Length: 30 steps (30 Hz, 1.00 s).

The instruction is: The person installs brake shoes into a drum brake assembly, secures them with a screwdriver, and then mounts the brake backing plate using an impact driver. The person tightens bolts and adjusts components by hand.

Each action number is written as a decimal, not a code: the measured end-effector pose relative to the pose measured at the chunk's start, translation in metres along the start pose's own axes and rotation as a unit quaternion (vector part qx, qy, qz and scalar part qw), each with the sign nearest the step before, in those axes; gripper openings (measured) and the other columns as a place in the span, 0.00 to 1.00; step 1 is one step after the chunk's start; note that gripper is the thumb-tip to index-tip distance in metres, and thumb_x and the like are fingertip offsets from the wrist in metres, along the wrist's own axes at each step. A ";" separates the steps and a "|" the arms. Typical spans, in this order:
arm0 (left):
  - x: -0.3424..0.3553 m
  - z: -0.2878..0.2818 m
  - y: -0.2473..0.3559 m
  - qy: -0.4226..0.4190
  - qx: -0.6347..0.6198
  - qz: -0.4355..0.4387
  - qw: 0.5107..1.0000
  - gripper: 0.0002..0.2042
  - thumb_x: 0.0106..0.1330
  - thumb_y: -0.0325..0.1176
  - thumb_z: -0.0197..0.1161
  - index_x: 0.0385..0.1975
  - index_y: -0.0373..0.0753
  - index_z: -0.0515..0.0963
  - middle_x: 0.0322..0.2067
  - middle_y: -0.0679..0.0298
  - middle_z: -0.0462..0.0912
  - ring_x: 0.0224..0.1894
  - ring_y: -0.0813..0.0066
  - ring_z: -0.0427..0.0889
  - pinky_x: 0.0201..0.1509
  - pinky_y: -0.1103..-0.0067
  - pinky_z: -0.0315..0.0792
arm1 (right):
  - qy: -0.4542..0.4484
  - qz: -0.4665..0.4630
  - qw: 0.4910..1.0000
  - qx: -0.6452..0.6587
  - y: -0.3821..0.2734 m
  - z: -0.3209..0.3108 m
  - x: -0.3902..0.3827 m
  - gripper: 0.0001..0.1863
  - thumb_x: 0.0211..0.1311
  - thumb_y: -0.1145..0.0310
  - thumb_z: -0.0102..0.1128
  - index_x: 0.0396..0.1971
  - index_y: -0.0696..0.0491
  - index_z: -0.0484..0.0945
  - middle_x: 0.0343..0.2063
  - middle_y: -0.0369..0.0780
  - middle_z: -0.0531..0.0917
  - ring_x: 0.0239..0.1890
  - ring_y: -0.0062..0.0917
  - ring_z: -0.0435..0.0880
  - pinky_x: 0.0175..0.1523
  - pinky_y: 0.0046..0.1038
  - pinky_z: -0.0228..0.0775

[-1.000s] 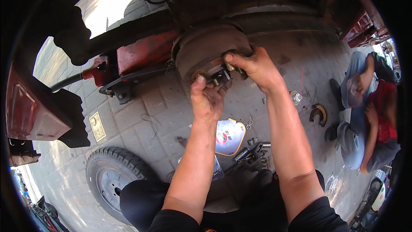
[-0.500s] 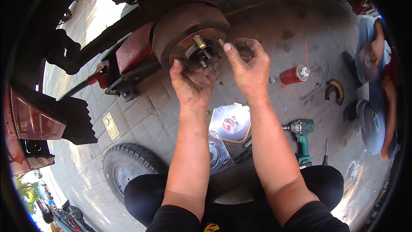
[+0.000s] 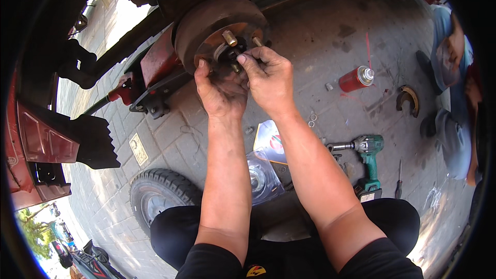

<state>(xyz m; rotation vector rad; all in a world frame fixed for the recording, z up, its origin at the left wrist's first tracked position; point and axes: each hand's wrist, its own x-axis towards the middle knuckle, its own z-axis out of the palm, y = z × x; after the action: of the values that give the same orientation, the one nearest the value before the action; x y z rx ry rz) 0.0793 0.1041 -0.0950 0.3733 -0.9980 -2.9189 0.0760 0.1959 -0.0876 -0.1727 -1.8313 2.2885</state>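
A rusty brown brake drum (image 3: pixel 219 28) on a raised vehicle axle is seen from above, at about 11 o'clock from the centre of the view, with the wheel already off: a removed tyre and rim (image 3: pixel 157 196) lies flat on the paved ground (image 3: pixel 320 31) at about 7 o'clock, beside the kneeling person's dark trousers. Brass-coloured wheel studs (image 3: pixel 230 37) stand bare on the drum face, no nuts being visible on them. The left hand (image 3: pixel 219 90) is cupped under the hub centre (image 3: pixel 227 57), its fingers curled against the lower face of the drum. The right hand (image 3: pixel 268 77) is pinched at the same centre, thumb and forefinger closed on a small dark part there; what that part is cannot be told, since it is largely hidden by the fingers. The work is judged to be in its middle: the wheel is removed and the drum is exposed, while the drum itself is still seated on the axle and the hub centre is still being handled. Laid out on the ground at 3 o'clock are a red spray can (image 3: pixel 355 79), a curved brake shoe (image 3: pixel 408 98) and small loose washers (image 3: pixel 311 119). A green cordless impact wrench (image 3: pixel 368 163) and a screwdriver (image 3: pixel 399 181) lie at about 4 o'clock. A red floor jack (image 3: pixel 150 80) is set under the axle at 10 o'clock. Another person (image 3: pixel 454 103) is crouched at the right edge.
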 end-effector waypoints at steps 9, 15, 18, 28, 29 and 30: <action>0.002 -0.012 0.005 -0.065 -0.051 -0.031 0.996 0.28 0.65 0.49 0.63 0.61 0.40 0.73 0.57 0.59 0.81 0.59 0.62 0.79 0.65 0.66 0.73 | 0.002 -0.018 1.000 0.018 0.007 0.003 -0.004 0.03 0.67 0.77 0.64 0.34 0.61 0.81 0.22 0.36 0.84 0.21 0.13 0.81 0.23 0.18 0.70; 0.004 -0.013 0.001 -0.051 -0.045 0.009 0.998 0.28 0.65 0.48 0.62 0.61 0.39 0.73 0.56 0.58 0.81 0.58 0.60 0.80 0.65 0.65 0.72 | 0.049 -0.070 0.992 -0.095 0.006 0.007 -0.003 0.05 0.58 0.75 0.68 0.28 0.60 0.81 0.18 0.47 0.84 0.20 0.30 0.87 0.29 0.30 0.76; 0.005 -0.008 -0.001 -0.050 -0.041 0.036 0.997 0.27 0.66 0.47 0.62 0.61 0.38 0.73 0.55 0.58 0.81 0.57 0.60 0.80 0.65 0.65 0.72 | 0.048 -0.152 0.970 -0.186 0.004 0.009 -0.003 0.06 0.61 0.74 0.66 0.29 0.62 0.81 0.16 0.41 0.83 0.18 0.18 0.82 0.27 0.23 0.73; 0.007 -0.004 -0.001 -0.016 -0.033 0.018 0.999 0.27 0.66 0.51 0.60 0.59 0.40 0.74 0.52 0.59 0.82 0.56 0.62 0.80 0.63 0.65 0.73 | 0.089 -0.120 0.969 -0.195 -0.010 0.008 0.006 0.08 0.58 0.71 0.66 0.26 0.60 0.81 0.18 0.44 0.84 0.22 0.26 0.84 0.33 0.29 0.76; 0.008 -0.005 -0.002 -0.012 -0.061 0.005 0.998 0.26 0.66 0.50 0.59 0.59 0.40 0.75 0.52 0.58 0.83 0.56 0.62 0.81 0.64 0.65 0.73 | 0.062 -0.079 0.979 -0.179 -0.009 0.007 0.004 0.08 0.58 0.70 0.66 0.26 0.59 0.80 0.19 0.44 0.84 0.22 0.26 0.84 0.33 0.29 0.76; 0.010 -0.006 -0.003 -0.019 -0.061 0.019 0.998 0.26 0.67 0.50 0.57 0.59 0.40 0.74 0.52 0.58 0.83 0.56 0.62 0.81 0.63 0.65 0.73 | 0.057 -0.068 0.983 -0.164 -0.007 0.005 0.000 0.08 0.58 0.70 0.66 0.26 0.59 0.80 0.19 0.44 0.84 0.22 0.26 0.84 0.33 0.29 0.76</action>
<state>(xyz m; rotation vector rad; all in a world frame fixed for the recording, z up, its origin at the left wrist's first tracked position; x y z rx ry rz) 0.0711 0.1021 -0.1032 0.2898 -0.8163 -2.9443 0.0752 0.1925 -0.0792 -0.2149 -2.0777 1.8374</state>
